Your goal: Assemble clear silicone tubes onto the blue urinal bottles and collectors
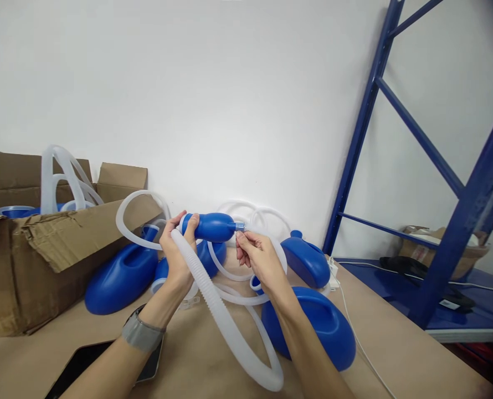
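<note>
blue piece (215, 227) held above the bench (396, 354).
one end is clamped in the left hand (176, 249); the right hand (260, 256) is curled by its clear tip (240, 226), its grip cannot be told. a hose (219, 316) is looped below. a jug (307, 261) is set near the bench's back right corner.

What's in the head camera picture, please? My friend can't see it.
A person's left hand grips one end of a blue plastic piece, and the right hand is by its clear tip. A pale, partly ribbed hose loops down in front. Around them, blue bottles are on a brown table, with an open cardboard box on the left.
</note>
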Demonstrator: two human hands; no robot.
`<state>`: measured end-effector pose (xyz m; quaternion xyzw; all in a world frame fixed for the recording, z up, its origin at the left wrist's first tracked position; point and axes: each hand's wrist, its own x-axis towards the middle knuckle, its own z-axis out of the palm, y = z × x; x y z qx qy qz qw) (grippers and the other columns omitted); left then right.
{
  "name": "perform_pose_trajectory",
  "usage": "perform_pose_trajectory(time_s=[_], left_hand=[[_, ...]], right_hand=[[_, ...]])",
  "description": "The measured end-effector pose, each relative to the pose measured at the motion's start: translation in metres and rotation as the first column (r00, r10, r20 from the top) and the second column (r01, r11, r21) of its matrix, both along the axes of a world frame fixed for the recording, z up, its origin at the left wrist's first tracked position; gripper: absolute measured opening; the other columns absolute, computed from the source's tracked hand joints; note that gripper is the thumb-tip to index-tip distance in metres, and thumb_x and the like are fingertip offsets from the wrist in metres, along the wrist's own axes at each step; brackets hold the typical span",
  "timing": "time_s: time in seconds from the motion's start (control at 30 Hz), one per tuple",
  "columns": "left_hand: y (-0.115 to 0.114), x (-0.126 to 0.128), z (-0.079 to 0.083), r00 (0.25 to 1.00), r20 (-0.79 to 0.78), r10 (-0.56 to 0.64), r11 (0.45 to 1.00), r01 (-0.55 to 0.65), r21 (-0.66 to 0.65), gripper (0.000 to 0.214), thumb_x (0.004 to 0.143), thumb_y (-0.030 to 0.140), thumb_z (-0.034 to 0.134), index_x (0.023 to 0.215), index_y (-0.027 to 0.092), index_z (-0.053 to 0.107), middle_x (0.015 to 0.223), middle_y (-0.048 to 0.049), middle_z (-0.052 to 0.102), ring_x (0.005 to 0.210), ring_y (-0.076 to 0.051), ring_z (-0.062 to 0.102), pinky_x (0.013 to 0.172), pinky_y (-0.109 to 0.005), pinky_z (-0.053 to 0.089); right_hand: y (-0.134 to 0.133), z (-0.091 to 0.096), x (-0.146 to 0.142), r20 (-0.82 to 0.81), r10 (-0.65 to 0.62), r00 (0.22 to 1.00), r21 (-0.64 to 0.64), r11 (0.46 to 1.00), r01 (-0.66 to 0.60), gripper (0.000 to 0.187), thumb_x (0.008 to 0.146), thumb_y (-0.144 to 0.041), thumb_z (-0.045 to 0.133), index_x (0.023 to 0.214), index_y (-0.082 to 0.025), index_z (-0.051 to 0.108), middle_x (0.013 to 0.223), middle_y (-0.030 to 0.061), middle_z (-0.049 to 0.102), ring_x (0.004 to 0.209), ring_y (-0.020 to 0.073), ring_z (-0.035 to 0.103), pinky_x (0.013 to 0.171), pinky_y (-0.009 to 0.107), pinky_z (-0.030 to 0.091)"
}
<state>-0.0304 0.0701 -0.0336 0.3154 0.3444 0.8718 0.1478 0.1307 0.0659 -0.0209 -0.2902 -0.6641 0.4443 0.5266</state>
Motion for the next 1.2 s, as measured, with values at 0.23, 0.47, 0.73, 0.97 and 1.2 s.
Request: perform_pose_trajectory(time_s=[0.23,0.47,0.73,0.97,1.2], left_hand=[[0.002,-0.008,0.004,1.0,0.007,-0.008,1.0,0.008,-0.007,0.055,0.069,0.047,0.083,0.112,0.014,0.072,0.103,-0.0063,0.07,0.1,-0.021,0.067,0.102,-0.042,0.052],[0.0,-0.013,0.007,1.0,-0.014,0.017,1.0,-0.017,0.022,0.06,0.067,0.046,0.085,0.116,0.014,0.072,0.105,-0.0068,0.071,0.104,-0.022,0.066,0.104,-0.042,0.052],[-0.004,-0.017,0.014,0.986,-0.157,0.05,0.995,-0.034,0.098,0.051,0.071,0.044,0.084,0.113,0.017,0.075,0.115,-0.0079,0.069,0.113,-0.024,0.065,0.11,-0.041,0.049],[-0.012,-0.015,0.02,0.962,-0.254,0.099,0.993,-0.078,0.091,0.047,0.075,0.043,0.082,0.115,0.02,0.076,0.122,-0.0069,0.067,0.118,-0.024,0.062,0.113,-0.042,0.046],[-0.006,-0.015,0.014,0.989,-0.144,-0.017,0.997,0.027,0.068,0.05,0.073,0.043,0.083,0.117,0.018,0.075,0.121,-0.0092,0.068,0.12,-0.025,0.063,0.113,-0.042,0.046]], right_hand=[[-0.001,-0.002,-0.008,-0.172,0.104,0.979,-0.138,0.982,-0.129,0.046,0.075,-0.058,0.073,0.065,-0.017,0.056,0.053,-0.0034,0.051,0.048,0.0075,0.043,0.049,0.022,0.029],[-0.002,-0.006,-0.015,-0.215,0.085,0.973,-0.154,0.981,-0.12,0.047,0.072,-0.059,0.075,0.062,-0.017,0.055,0.052,-0.0033,0.05,0.049,0.0075,0.041,0.049,0.023,0.027],[-0.003,0.001,-0.006,-0.158,0.13,0.979,-0.184,0.97,-0.159,0.046,0.07,-0.058,0.077,0.064,-0.017,0.057,0.05,-0.0034,0.053,0.046,0.0074,0.045,0.048,0.021,0.032],[-0.002,0.003,0.004,-0.161,0.247,0.956,-0.249,0.927,-0.281,0.048,0.072,-0.06,0.08,0.075,-0.015,0.064,0.064,0.001,0.064,0.054,0.0093,0.059,0.052,0.02,0.043],[-0.01,0.012,0.015,0.009,0.212,0.977,-0.261,0.944,-0.203,0.049,0.09,-0.061,0.063,0.096,-0.013,0.072,0.086,0.0098,0.071,0.069,0.0173,0.069,0.05,0.024,0.053]])
